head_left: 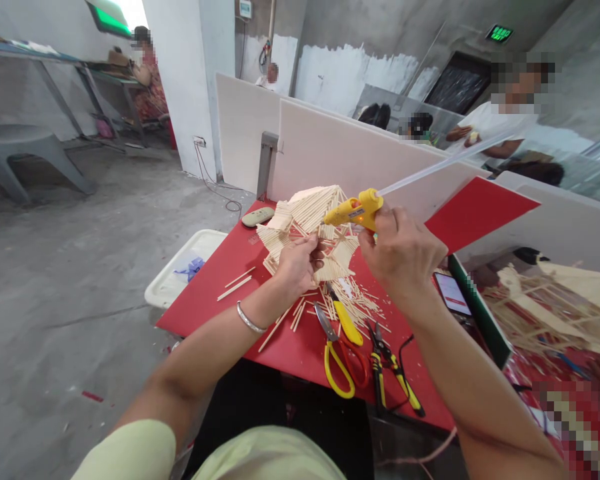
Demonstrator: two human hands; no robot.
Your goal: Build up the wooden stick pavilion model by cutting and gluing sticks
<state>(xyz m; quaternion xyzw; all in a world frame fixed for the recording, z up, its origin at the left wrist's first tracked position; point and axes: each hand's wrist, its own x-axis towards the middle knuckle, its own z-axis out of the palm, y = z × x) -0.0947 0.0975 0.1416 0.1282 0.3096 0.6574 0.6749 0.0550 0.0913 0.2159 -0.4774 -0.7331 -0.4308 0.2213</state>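
A yellow hot glue gun (353, 211) is gripped in my right hand (403, 253), with a long clear glue stick (430, 167) running out of its back. Its nozzle points left and down at a model built of thin wooden sticks (310, 210). My left hand (300, 267) pinches at the near side of that model, close below the nozzle; what exactly lies between the fingertips is hidden. Loose wooden sticks (370, 307) are strewn beneath and in front of the model on the red tabletop (300, 353).
Scissors (337, 360), a yellow-handled cutter (347, 322) and pliers (377, 373) lie near the front edge. A phone (453, 293) rests at the right, a white tray (155, 290) at the left. White partition boards (355, 147) stand behind; several people are beyond.
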